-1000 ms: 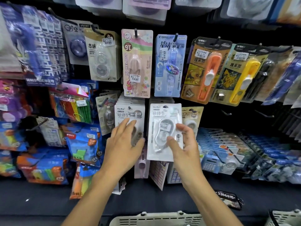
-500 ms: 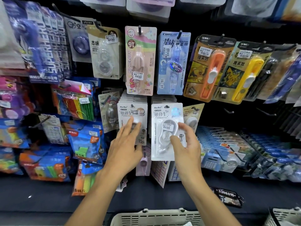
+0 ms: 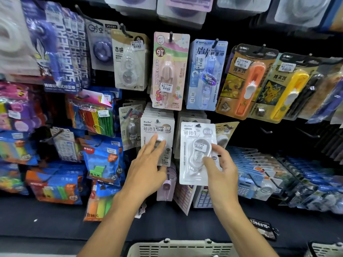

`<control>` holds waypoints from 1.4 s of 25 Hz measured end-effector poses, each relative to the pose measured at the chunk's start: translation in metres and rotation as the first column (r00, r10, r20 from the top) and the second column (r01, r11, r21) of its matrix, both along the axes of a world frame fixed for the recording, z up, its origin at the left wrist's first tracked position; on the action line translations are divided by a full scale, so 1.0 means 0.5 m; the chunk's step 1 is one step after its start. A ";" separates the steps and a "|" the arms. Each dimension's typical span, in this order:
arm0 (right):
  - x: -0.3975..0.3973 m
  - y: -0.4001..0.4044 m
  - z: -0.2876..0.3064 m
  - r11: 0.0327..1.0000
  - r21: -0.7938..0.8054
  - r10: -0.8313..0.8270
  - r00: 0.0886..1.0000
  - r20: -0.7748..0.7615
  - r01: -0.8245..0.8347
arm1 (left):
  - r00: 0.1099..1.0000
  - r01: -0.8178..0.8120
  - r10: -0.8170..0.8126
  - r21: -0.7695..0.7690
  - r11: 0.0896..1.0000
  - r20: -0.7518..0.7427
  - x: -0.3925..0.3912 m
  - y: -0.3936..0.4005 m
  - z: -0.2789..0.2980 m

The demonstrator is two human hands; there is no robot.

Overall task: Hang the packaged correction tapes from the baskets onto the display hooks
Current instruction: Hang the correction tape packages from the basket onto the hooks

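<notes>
The white pack [image 3: 196, 151] of correction tape sits upright at the front of a stack on its hook [image 3: 198, 125], and everything here is placed from it. The right hand [image 3: 220, 169] pinches it, thumb on the clear blister and fingers curled round its right edge. Just left of the white pack hangs a like stack [image 3: 157, 134] on the next hook; the left hand [image 3: 146, 164] rests on the front card with fingers straight and spread, gripping nothing. Above the white pack hang a pink pack [image 3: 169, 71] and, to that one's right, a blue pack [image 3: 206, 75], each on its own peg. Up and right of the white pack are an orange tool pack [image 3: 245, 82] and a yellow tool pack [image 3: 285, 91], tilted. Behind the white pack's right edge a tan card [image 3: 226, 130] shows. Far left of the white pack are blue bags [image 3: 104, 160] and a pack of coloured clips [image 3: 92, 115]. Right of the white pack, lower down, rows of blue packs [image 3: 259, 171] lean on hooks. Below the white pack, at the picture's bottom edge, is the rim of a pale basket [image 3: 178, 247], with a corner of a second basket [image 3: 324, 249] further right.
</notes>
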State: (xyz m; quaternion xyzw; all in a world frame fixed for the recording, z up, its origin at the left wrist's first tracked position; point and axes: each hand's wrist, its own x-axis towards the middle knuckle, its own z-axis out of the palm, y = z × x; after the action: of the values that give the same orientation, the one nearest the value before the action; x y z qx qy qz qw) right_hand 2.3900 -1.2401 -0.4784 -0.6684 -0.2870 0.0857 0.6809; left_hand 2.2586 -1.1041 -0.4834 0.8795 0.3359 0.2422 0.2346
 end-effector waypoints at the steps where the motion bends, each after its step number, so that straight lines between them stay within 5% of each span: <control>1: 0.004 0.005 0.002 0.999 -0.051 0.012 1.000 0.010 -0.011 | 1.000 0.001 -0.001 -0.001 1.000 0.003 -0.001 0.001 0.000; 3: 0.007 0.014 0.003 0.975 -0.223 0.014 0.997 0.075 0.004 | 1.000 0.004 -0.004 -0.004 1.000 0.004 -0.002 0.001 0.000; 5: 0.009 0.015 -0.004 0.934 -0.314 -0.025 0.910 0.415 0.169 | 1.000 0.009 -0.009 -0.014 1.000 -0.002 -0.003 -0.001 -0.001; 7: 0.026 0.021 -0.013 0.866 -0.421 0.172 0.627 0.760 0.272 | 1.000 0.006 -0.006 -0.011 1.000 -0.014 -0.006 0.000 -0.001; 9: 0.061 0.042 -0.011 0.697 -0.631 0.473 0.444 0.761 0.340 | 1.000 0.003 -0.003 0.002 1.000 -0.027 -0.008 0.001 -0.002; 11: 0.095 0.066 -0.008 0.577 -0.741 0.620 0.406 0.672 0.345 | 0.999 0.003 -0.003 0.018 1.000 -0.034 -0.007 0.002 -0.005; 15: 0.106 0.094 -0.008 0.548 -0.786 0.695 0.366 0.619 0.288 | 0.999 0.010 -0.010 0.009 1.000 -0.036 -0.004 0.001 -0.006; 19: 0.072 0.061 -0.025 0.673 -0.686 0.603 0.334 0.725 0.275 | 0.998 -0.048 0.053 0.092 0.995 -0.046 -0.008 -0.036 -0.032; 21: 0.033 -0.006 -0.130 0.779 -0.603 0.491 0.429 0.758 0.174 | 0.990 -0.073 0.077 0.042 0.996 -0.115 -0.011 -0.067 -0.092; 23: -0.009 -0.096 -0.281 0.727 -0.686 0.494 0.668 0.556 0.033 | 0.961 0.020 -0.041 -0.080 0.997 -0.272 -0.016 -0.097 -0.175; 24: -0.031 -0.138 -0.349 0.607 -0.794 0.544 0.746 0.383 -0.035 | 0.918 0.083 -0.139 -0.163 0.983 -0.371 -0.025 -0.112 -0.221; 27: -0.073 -0.219 -0.516 0.032 -0.971 0.733 0.666 -0.138 -0.236 | 0.710 0.118 -0.362 -0.405 0.907 -0.604 -0.081 -0.156 -0.368; 28: -0.081 -0.235 -0.556 -0.083 -0.961 0.749 0.620 -0.235 -0.264 | 0.643 0.086 -0.393 -0.448 0.890 -0.658 -0.107 -0.168 -0.415; 32: -0.089 -0.288 -0.653 -0.207 -0.957 0.733 0.616 -0.290 -0.204 | 0.406 0.038 -0.518 -0.552 0.833 -0.753 -0.157 -0.204 -0.536; 35: -0.066 -0.296 -0.662 -0.176 -0.934 0.715 0.612 -0.339 -0.312 | 0.465 0.041 -0.534 -0.585 0.810 -0.706 -0.141 -0.228 -0.558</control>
State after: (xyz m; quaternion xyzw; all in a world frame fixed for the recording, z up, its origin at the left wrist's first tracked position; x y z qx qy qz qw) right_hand 2.3570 -1.3880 -0.8094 -0.7515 -0.5049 0.4154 -0.0885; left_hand 2.1882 -1.2179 -0.7623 0.8365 0.2952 -0.3560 0.2939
